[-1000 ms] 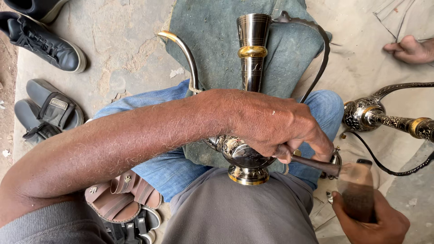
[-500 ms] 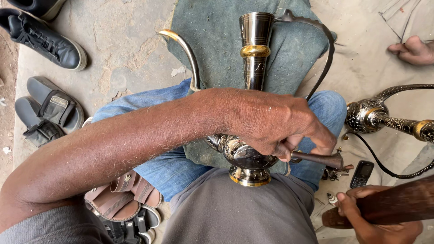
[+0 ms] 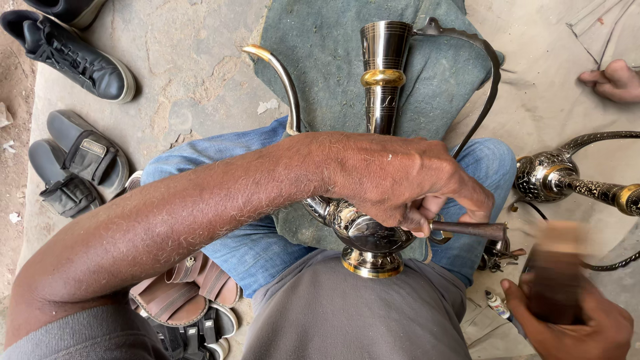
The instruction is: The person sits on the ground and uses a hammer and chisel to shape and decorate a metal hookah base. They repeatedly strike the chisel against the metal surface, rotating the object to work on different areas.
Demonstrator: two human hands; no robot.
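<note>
Chasing step in hand. Left hand (image 3: 400,180) grips closed on punch (image 3: 467,230), tip against ewer (image 3: 373,233) across the lap. Right hand (image 3: 573,320) clasps blurred mallet (image 3: 557,267). Next, likely: square strike on the punch's end.

One label noted: small pale rectangular patch (image 3: 93,147) on the strap of the grey sandal (image 3: 87,155) at left, on the floor; no packages, signs or screens seen
</note>
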